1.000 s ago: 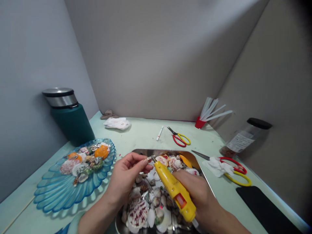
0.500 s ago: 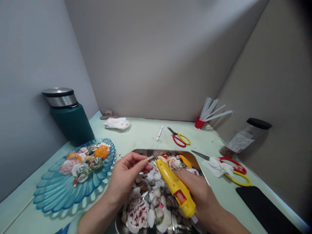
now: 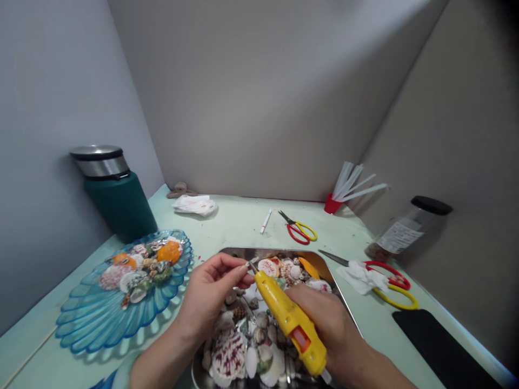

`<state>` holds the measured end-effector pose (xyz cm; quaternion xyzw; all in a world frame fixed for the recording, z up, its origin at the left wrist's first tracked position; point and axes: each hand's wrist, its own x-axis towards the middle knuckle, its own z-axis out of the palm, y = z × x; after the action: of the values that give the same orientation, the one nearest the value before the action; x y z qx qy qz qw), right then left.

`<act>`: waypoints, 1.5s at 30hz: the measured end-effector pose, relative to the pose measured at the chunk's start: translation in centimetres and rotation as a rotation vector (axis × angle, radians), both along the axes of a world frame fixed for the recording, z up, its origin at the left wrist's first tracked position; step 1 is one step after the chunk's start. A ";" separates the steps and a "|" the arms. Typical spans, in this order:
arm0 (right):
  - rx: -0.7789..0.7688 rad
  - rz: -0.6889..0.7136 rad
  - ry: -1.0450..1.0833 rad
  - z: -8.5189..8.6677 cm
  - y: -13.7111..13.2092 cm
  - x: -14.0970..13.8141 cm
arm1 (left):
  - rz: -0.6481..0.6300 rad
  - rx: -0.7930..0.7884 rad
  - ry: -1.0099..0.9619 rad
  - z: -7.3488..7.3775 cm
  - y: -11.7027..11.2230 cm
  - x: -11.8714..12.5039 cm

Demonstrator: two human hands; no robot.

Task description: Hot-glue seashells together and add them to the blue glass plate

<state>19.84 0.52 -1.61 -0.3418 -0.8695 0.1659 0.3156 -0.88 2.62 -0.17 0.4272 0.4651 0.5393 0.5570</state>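
My right hand (image 3: 330, 313) is wrapped round a yellow hot glue gun (image 3: 286, 310), with the clear end of a glue stick (image 3: 326, 376) poking from its back. My left hand (image 3: 214, 286) is closed in a pinch between thumb and forefinger on a small whitish piece (image 3: 247, 265), mostly hidden by the fingers. The gun's metal nozzle (image 3: 253, 267) is at those fingertips; whether it touches the piece I cannot tell. Both hands are above a metal tray (image 3: 346, 300) full of seashells, among them a large purple-and-white scallop shell (image 3: 229, 356).
At left, a blue shell-shaped dish (image 3: 93, 319) carries glued-looking shells beside a green bottle (image 3: 117, 202). Scissors (image 3: 300, 229), a marker (image 3: 266, 221) and a red cup of glue sticks (image 3: 333, 204) stand or lie behind. Larger scissors (image 3: 399, 281), a jar (image 3: 399, 235) and a black phone-like slab (image 3: 438, 346) are at right.
The glue gun has moved slightly left, bringing its nozzle right up to my left fingertips. The whitish piece shows less now. My left hand has barely moved.
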 end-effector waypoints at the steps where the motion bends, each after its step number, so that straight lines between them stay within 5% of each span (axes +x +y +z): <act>1: -0.001 -0.002 0.002 0.0 0.0 0.0 | -0.003 0.001 -0.005 0.0 0.0 0.0; 45: 0.035 -0.016 0.044 0.0 0.0 -0.1 | -0.054 -0.006 -0.037 -0.5 0.1 -0.3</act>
<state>19.77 0.55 -1.65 -0.3396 -0.8623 0.1557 0.3419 -1.17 2.74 -0.69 0.4279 0.4446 0.5306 0.5811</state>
